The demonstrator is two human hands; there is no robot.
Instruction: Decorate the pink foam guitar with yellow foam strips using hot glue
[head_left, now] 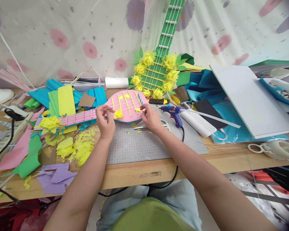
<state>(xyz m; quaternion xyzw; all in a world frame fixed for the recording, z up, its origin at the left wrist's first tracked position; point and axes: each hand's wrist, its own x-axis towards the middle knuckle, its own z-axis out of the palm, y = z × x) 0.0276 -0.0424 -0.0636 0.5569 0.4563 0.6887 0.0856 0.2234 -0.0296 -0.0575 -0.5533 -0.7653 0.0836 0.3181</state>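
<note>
A pink paper guitar (125, 107) with yellow strips and a yellow paper flower (118, 113) lies across the table in front of me. My left hand (105, 119) rests on its body by the flower, fingers pinched at the strings. My right hand (151, 117) is at the guitar's right edge, fingertips pinched on a small yellow piece (137, 109). Scissors (144, 127) lie just under my right hand on the grey cutting mat (144, 144).
A green paper guitar (162, 48) with yellow flowers leans on the back wall. A blue glue gun (173, 113) lies right of my hand, its cord running off the table edge. Paper scraps (69, 147) cover the left; a white board (250, 99) lies at right.
</note>
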